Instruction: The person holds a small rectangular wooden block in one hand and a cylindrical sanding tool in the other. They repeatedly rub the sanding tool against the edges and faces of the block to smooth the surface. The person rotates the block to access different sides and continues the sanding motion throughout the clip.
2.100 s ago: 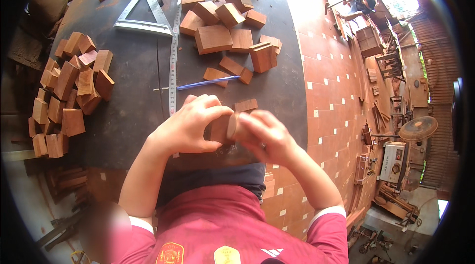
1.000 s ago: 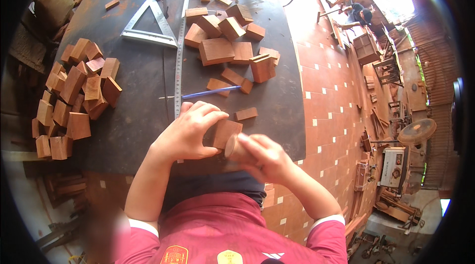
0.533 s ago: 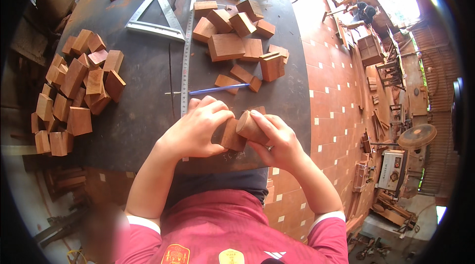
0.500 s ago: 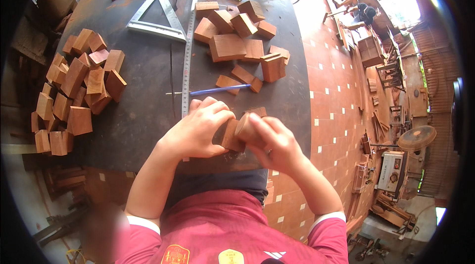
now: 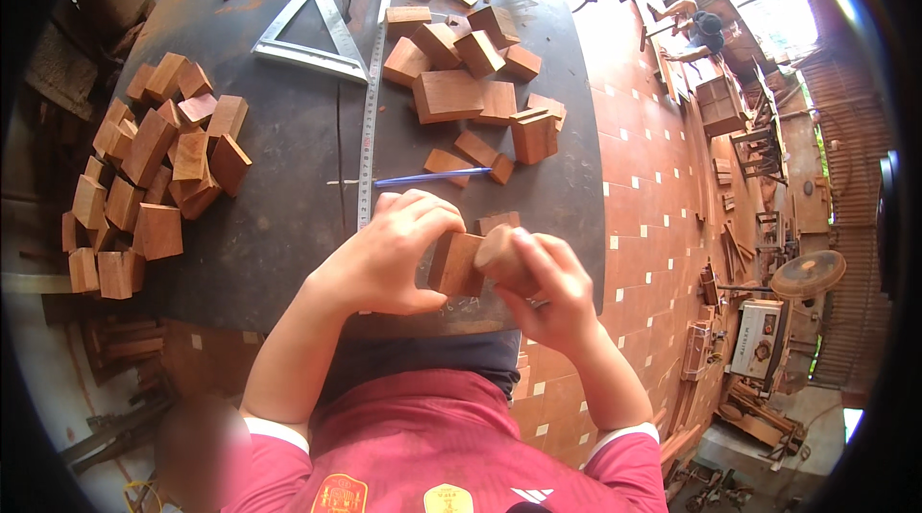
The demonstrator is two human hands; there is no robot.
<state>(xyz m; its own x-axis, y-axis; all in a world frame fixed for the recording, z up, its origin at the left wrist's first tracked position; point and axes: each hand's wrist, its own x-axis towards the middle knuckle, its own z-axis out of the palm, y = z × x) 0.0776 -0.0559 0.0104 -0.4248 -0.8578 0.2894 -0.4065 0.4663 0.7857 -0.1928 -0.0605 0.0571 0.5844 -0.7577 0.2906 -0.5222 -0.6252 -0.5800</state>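
Close to the table's near edge, my left hand (image 5: 392, 249) is closed around the left side of a wooden block (image 5: 455, 264), thumb in front and fingers behind. My right hand (image 5: 555, 290) grips a piece of wood with a rounded end (image 5: 505, 259), its thumb and fingers wrapped over the right side. The rounded piece sits right beside the block's right face; whether they touch I cannot tell. Just behind them lies another small wood block (image 5: 497, 221), partly hidden. A blue pen (image 5: 432, 176) rests beyond my hands.
A steel tape or ruler (image 5: 369, 129) runs along the dark table (image 5: 288, 158), near a metal triangle square (image 5: 312, 37). Piles of wood blocks lie left (image 5: 149, 143) and far right (image 5: 448, 95). Past the table's right edge are a tiled floor (image 5: 624, 186) and a distant person (image 5: 706, 28).
My right hand has moved slightly right with the rounded piece, showing more of the block's face. My left hand stays nearly in place. The view has shifted a little.
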